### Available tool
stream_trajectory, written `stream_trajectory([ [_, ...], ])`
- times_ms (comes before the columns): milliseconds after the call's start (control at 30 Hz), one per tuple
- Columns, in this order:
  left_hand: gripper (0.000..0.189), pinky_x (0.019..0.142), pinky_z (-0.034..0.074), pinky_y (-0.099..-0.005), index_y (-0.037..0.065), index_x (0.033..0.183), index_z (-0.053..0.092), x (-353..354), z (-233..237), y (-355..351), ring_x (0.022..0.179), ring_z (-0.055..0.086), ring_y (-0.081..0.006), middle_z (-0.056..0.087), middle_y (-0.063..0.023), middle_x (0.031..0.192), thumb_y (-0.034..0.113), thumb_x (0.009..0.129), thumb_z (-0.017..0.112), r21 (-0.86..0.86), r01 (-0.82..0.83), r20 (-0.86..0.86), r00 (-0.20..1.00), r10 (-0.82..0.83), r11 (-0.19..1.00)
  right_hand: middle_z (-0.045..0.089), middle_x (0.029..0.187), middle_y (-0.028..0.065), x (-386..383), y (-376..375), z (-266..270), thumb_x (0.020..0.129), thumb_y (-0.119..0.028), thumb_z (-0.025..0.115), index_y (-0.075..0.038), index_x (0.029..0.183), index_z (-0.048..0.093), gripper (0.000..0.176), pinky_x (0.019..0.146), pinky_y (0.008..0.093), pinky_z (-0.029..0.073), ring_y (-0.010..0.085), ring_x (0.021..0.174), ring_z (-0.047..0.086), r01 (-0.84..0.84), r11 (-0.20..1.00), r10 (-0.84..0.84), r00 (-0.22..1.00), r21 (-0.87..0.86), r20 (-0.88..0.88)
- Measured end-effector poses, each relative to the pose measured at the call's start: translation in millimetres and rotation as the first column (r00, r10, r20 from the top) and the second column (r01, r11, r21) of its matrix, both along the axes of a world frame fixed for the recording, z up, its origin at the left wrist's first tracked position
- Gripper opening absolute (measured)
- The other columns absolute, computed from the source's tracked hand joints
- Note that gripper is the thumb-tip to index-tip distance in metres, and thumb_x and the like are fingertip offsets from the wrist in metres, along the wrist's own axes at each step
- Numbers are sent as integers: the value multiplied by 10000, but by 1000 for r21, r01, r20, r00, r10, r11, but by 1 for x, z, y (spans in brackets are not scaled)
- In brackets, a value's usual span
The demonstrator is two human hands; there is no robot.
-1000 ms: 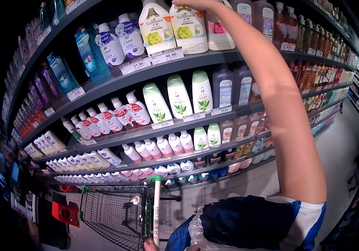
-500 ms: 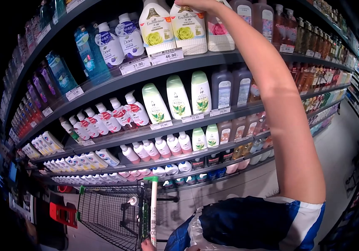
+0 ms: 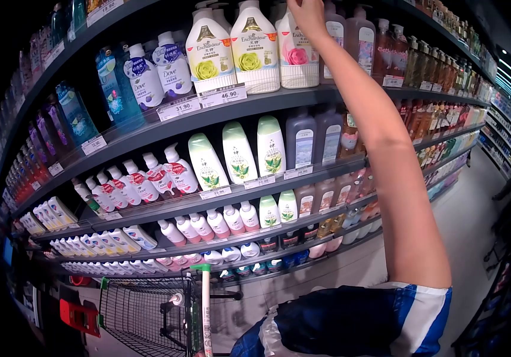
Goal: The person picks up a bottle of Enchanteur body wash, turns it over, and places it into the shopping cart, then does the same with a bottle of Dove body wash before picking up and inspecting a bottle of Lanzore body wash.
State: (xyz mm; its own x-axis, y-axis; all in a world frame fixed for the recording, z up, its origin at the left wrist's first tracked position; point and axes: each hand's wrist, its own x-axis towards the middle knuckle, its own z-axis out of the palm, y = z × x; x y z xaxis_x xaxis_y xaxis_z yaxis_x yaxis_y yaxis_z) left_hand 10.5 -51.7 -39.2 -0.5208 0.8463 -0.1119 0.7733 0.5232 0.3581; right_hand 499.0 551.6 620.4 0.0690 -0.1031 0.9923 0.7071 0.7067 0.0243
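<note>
The price tag "46.90" sits on the edge of the top shelf. Directly above it stand two white pump bottles labelled "Enchanteur", each with a yellow-green flower on the front. To the right of the tag, next in the row, is the pink-flower bottle, of the same white shape; its label is too small to read. Left of the tag is a second tag, "31.90", and above that stand white bottles marked "Dove".

The right arm stretches nearly straight, up from a blue-and-white sleeve well below and right of the tag. The right hand is at the top of the pink-flower bottle, fingers curled shut around its neck and hiding the pump. The bottle stands upright on the shelf.

Half a second ago this hand sat over the Enchanteur bottle just above the tag; it has since moved one bottle to the right. The left hand then showed at the foot of the cart handle, far below the tag; it is now out of view.
</note>
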Motion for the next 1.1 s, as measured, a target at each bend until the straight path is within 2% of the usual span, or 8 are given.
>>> stream_trajectory([
  [133,100,711,420,-514,17,835,533,1,-1,-1,741,520,-428,545,-254,764,40,739,547,46,24,-25,999,-22,999,637,870,181,34,34,3,773,-186,708,23,961,575,311,724,382,510,274,794,632,63,939,-113,985,-337,-128],
  [367,159,652,446,-511,-42,812,571,23,41,9,710,559,-447,576,-293,750,78,848,472,44,-86,53,995,84,995,649,851,61,52,10,11,754,-218,763,-9,984,633,337,611,298,516,142,700,613,-321,540,406,909,-778,-93],
  [400,219,650,445,-508,-57,814,572,23,42,10,707,565,-440,582,-302,762,123,871,462,28,-135,80,988,132,990,649,797,21,48,-2,7,765,-224,761,-33,922,661,266,601,282,497,102,673,586,-531,431,603,771,-730,-205],
  [567,484,637,444,-491,-124,787,559,45,69,22,709,569,-447,586,-338,784,308,953,418,98,-345,202,926,320,934,656,810,12,52,-13,-10,753,-211,760,-31,926,671,265,649,279,495,102,727,593,-321,791,344,937,-521,-55],
  [800,253,649,439,-430,44,819,603,51,69,18,726,541,-364,591,-171,792,215,929,453,429,-150,-182,952,248,891,654,858,23,32,-69,-19,750,-140,749,-14,1021,649,316,721,274,492,100,779,591,-488,852,484,872,-189,-72],
  [900,248,687,445,-428,64,830,606,72,100,36,768,547,-340,601,-161,864,246,931,472,590,-324,98,938,333,740,626,828,4,31,-112,-5,769,-108,728,-10,978,624,253,706,254,484,87,750,579,-568,814,572,820,-120,4],
  [967,336,612,448,-345,-1,780,581,91,108,79,618,546,-235,568,-117,698,207,974,402,809,-291,201,954,224,511,635,818,15,28,-143,-1,802,-147,712,-14,919,619,200,675,250,490,94,743,602,-676,696,686,726,-241,-56],
  [1100,361,775,462,-291,-26,897,589,149,175,185,799,580,-168,602,-92,826,225,1009,354,838,-236,450,809,-378,493,644,864,42,8,-146,-22,820,-171,709,-17,960,616,227,658,268,514,114,742,624,-866,360,842,462,-348,-278],
])
